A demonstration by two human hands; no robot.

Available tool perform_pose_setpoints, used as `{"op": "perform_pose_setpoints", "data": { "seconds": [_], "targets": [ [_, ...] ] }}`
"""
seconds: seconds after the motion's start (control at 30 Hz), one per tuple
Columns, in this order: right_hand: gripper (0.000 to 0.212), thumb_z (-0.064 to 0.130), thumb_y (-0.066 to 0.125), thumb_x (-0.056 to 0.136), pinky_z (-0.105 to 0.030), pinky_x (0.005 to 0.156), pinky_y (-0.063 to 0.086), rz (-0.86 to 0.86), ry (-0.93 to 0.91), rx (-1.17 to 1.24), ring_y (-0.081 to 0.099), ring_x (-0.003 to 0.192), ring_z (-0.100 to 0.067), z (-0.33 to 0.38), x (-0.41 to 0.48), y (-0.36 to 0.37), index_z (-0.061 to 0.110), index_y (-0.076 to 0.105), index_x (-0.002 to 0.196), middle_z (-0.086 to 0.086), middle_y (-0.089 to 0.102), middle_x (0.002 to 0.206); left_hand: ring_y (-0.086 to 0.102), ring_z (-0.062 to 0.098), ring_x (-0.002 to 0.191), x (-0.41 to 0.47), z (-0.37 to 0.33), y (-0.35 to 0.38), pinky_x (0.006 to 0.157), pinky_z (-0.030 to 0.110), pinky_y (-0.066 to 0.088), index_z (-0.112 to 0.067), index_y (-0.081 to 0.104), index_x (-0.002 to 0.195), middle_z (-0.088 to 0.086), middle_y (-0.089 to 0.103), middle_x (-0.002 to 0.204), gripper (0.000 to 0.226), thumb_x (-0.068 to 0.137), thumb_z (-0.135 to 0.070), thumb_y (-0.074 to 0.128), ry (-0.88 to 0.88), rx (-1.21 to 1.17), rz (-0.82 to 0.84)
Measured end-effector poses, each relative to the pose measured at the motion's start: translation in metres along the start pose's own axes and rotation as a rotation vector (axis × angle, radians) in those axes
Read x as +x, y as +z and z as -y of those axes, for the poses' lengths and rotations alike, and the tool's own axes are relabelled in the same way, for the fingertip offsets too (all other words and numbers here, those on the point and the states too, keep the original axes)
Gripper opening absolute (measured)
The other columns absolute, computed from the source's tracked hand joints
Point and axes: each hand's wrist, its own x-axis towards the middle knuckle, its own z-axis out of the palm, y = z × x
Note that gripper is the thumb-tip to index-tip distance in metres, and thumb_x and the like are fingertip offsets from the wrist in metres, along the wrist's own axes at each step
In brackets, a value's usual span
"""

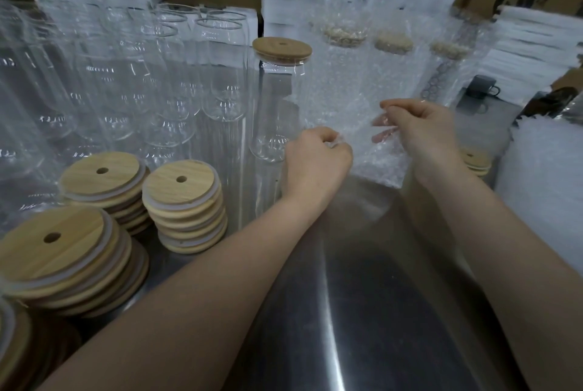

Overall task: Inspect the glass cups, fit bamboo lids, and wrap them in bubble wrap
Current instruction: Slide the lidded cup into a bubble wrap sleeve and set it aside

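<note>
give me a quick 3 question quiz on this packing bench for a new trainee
1. True or false: the glass cup beside the left hand already wears a bamboo lid.
2. What do the left hand and the right hand pinch? A) a loose lid B) the bubble wrap sheet C) a cardboard box
3. Fill in: the lid stacks stand on the steel table to the person's ____.
Key: 1 true; 2 B; 3 left.
</note>
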Motion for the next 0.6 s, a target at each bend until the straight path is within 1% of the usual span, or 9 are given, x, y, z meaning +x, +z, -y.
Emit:
{"op": "perform_pose_setpoints", "data": {
  "seconds": [0.07,0.13,0.17,0.23,0.3,0.37,0.47,0.53,0.6],
  "targets": [
    [0.013,0.005,0.058,0.094,-0.022,0.045,0.048,0.047,0.09,0.083,0.067,0.049,-0.018,0.001,-0.002,0.001,0.008,0.07,0.096,0.001,0.071,0.061,0.05,0.028,0.065,-0.001,0.0,0.001,0.063,0.032,0.044,-0.016,0.068,0.078,-0.004,0.045,0.053,0.026,0.068,-0.03,0.049,0.027,0.02,0.002],
    [0.013,0.008,0.06,0.093,-0.025,0.045,0.052,0.086,0.222,0.193,0.068,0.052,-0.023,0.003,-0.004,0.004,0.006,0.07,0.1,-0.003,0.07,0.06,0.044,0.025,0.064,-0.001,0.0,0.003,0.062,0.032,0.042,-0.019,0.066,0.08,-0.005,0.04,0.053,0.03,0.064,-0.033,0.045,0.041,0.04,0.002],
    [0.017,0.012,0.056,0.094,-0.026,0.047,0.053,0.114,0.286,0.248,0.069,0.055,-0.026,0.005,-0.005,0.005,0.007,0.07,0.103,-0.005,0.069,0.062,0.043,0.025,0.065,-0.001,0.0,0.003,0.062,0.032,0.041,-0.02,0.066,0.081,-0.006,0.04,0.053,0.029,0.065,-0.034,0.046,0.044,0.041,0.001],
    [0.033,0.019,0.04,0.096,-0.03,0.057,0.057,0.181,0.374,0.359,0.069,0.064,-0.031,0.005,-0.004,0.004,0.007,0.068,0.109,-0.01,0.07,0.071,0.041,0.024,0.066,0.0,0.002,0.003,0.061,0.033,0.036,-0.018,0.062,0.076,-0.006,0.039,0.055,0.02,0.07,-0.033,0.05,0.046,0.039,-0.014],
    [0.042,0.021,0.031,0.094,-0.036,0.066,0.057,0.209,0.409,0.456,0.067,0.068,-0.033,0.004,-0.003,0.0,0.007,0.067,0.11,-0.015,0.071,0.082,0.038,0.026,0.064,0.002,0.005,0.002,0.061,0.036,0.035,-0.009,0.056,0.071,-0.003,0.038,0.054,0.019,0.08,-0.025,0.056,0.043,0.039,-0.047],
    [0.045,0.024,0.029,0.095,-0.037,0.069,0.057,0.21,0.413,0.497,0.067,0.071,-0.033,0.002,-0.001,-0.003,0.006,0.067,0.109,-0.017,0.073,0.09,0.035,0.027,0.062,0.005,0.007,0.001,0.059,0.037,0.033,-0.006,0.048,0.064,-0.001,0.035,0.052,0.027,0.084,-0.021,0.058,0.027,0.036,-0.082],
    [0.062,0.047,0.022,0.102,-0.038,0.069,0.059,0.208,0.423,0.475,0.071,0.076,-0.033,-0.001,0.003,-0.005,0.008,0.07,0.107,-0.017,0.075,0.099,0.033,0.028,0.06,0.004,0.005,-0.001,0.056,0.038,0.026,-0.013,0.034,0.054,0.0,0.032,0.048,0.038,0.083,-0.025,0.057,0.044,0.012,-0.08],
    [0.075,0.06,0.018,0.101,-0.043,0.08,0.057,0.209,0.425,0.452,0.072,0.084,-0.033,-0.004,0.005,-0.005,0.009,0.072,0.106,-0.018,0.074,0.105,0.034,0.024,0.056,0.001,0.003,-0.001,0.053,0.036,0.024,-0.018,0.033,0.05,-0.001,0.032,0.046,0.035,0.076,-0.033,0.051,0.044,-0.011,-0.071],
    [0.077,0.062,0.017,0.1,-0.046,0.089,0.053,0.203,0.419,0.455,0.07,0.091,-0.034,-0.005,0.007,-0.005,0.01,0.073,0.106,-0.019,0.073,0.108,0.036,0.018,0.055,-0.001,0.001,-0.001,0.052,0.033,0.027,-0.022,0.038,0.053,-0.003,0.035,0.047,0.028,0.073,-0.04,0.048,0.038,-0.018,-0.053]
  ]
}}
